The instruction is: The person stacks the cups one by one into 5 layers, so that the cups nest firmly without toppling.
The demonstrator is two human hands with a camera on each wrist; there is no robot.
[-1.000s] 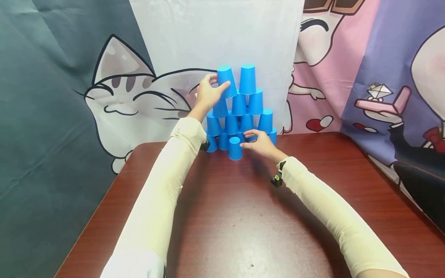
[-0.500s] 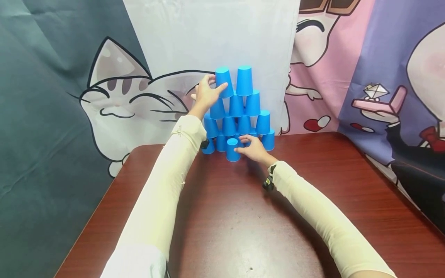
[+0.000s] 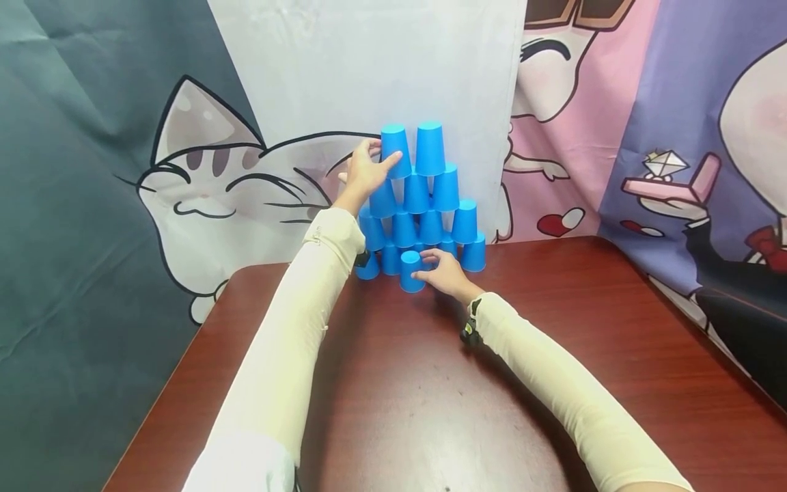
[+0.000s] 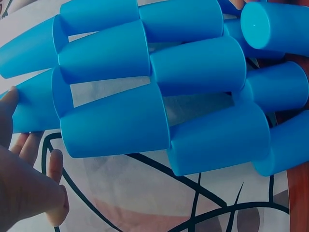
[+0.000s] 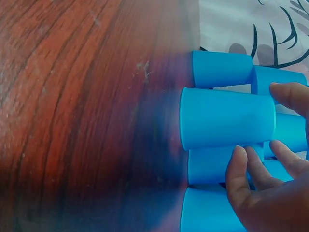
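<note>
An upside-down blue cup (image 3: 392, 140) stands at the upper left of a stacked blue pyramid, and my left hand (image 3: 364, 171) grips it from the left, thumb across its front. In the left wrist view this cup's (image 4: 36, 99) rim meets the bases of the cups below. Beside it at the top stands another blue cup (image 3: 430, 148). A single blue cup (image 3: 408, 273) stands upside down on the table before the pyramid. My right hand (image 3: 447, 277) pinches it from the right; in the right wrist view thumb and fingers flank this cup's (image 5: 224, 118) base end.
Under the top pair are rows of inverted blue cups (image 3: 415, 193), widening toward the table (image 3: 393, 383). The pyramid stands at the table's far edge, close to a printed cloth backdrop (image 3: 344, 68). My left forearm hides part of its left side.
My right hand has moved left and closed in around the front cup. My left hand stays on the top left cup. The whole view has shifted slightly.
</note>
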